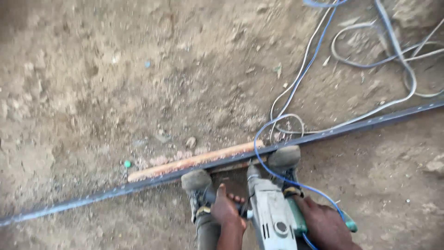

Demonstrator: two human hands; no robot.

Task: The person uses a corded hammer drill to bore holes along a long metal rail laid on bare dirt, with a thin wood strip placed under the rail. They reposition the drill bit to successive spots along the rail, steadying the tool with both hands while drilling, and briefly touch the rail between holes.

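Note:
A grey power drill (270,210) with a green rear grip points down at a long dark metal bar (351,127) that lies across the dirt. My left hand (226,210) grips the drill's side handle. My right hand (326,224) is closed on the green rear grip. A wooden strip (192,162) lies along the far side of the bar, near the drill tip. My two dusty shoes, the left one (196,181) and the right one (284,157), press on the bar on either side of the drill.
A blue cable (296,85) runs from the drill up across the dirt. White and grey cables (397,60) coil at the upper right. Loose stones and sawdust dot the bare ground (92,92).

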